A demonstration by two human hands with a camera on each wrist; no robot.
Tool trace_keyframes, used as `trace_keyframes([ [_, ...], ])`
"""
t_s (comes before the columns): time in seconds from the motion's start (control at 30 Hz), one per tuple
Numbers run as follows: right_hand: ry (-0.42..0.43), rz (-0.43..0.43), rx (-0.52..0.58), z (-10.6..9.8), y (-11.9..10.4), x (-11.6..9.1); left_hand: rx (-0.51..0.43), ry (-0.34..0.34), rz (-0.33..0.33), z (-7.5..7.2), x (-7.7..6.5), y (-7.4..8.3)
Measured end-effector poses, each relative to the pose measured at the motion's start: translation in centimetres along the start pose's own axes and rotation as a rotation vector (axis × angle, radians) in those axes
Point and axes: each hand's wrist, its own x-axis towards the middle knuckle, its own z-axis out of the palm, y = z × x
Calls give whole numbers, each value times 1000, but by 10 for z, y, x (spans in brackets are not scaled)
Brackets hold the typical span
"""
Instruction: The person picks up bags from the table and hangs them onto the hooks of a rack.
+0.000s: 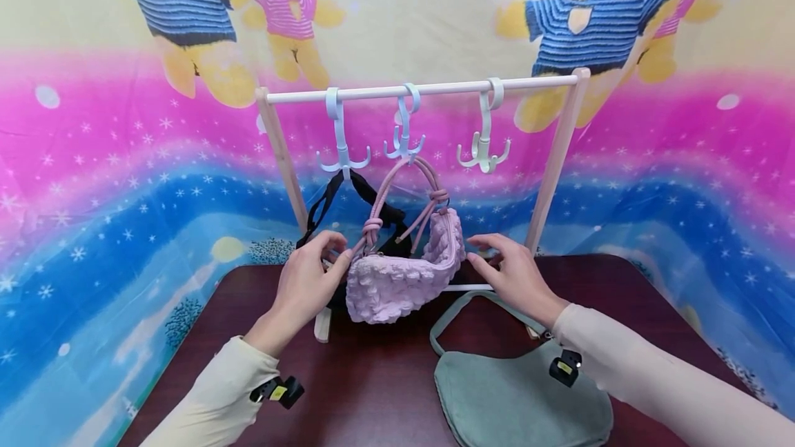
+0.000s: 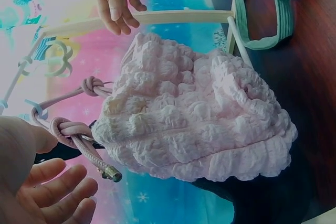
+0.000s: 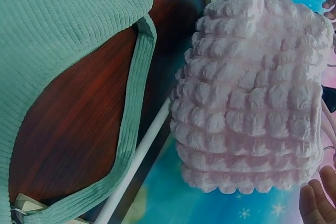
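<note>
A puffy pink handbag (image 1: 391,288) hangs by its knotted cord handle from the middle blue hook (image 1: 405,140). At its left end is my left hand (image 1: 310,278), its fingers loosely bent near the lower knot. In the left wrist view that hand (image 2: 39,177) is relaxed beside the cord's metal tip, with nothing in it. Off the bag's right end, my right hand (image 1: 512,271) has loosely bent fingers and holds nothing. The right wrist view shows the bag's bubbled side (image 3: 252,98), with my right fingertips (image 3: 320,198) at the lower right edge.
A black bag's strap (image 1: 326,205) hangs from the left hook (image 1: 343,147), partly behind the pink bag. The right hook (image 1: 484,143) carries nothing. A green corduroy bag (image 1: 522,395) lies on the dark table (image 1: 366,385), in front of the rack (image 1: 447,88).
</note>
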Motion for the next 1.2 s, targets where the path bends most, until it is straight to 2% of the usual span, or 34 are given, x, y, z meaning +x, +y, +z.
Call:
trace_keyframes([
  [0.6,14,-32,-22,-4,8,-9,-8,1,45,2,-10,6],
  [1.2,5,-50,-54,-8,16,-22,18,-10,37,11,-22,7],
])
